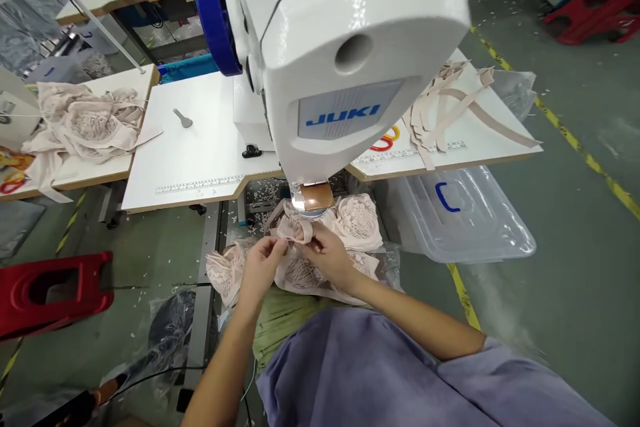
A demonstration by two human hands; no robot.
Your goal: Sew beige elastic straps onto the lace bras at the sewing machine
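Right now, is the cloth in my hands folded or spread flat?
Folded: the cloth curls into a loop between the left fingers and right fingers.

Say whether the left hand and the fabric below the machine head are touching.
Touching: the head view shows the left hand pinching the fabric between thumb and forefinger.

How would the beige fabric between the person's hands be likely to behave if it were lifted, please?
The beige fabric is probably floppy, as it loops and folds between the left hand and right hand. It looks thin, so it is likely light and apt to droop.
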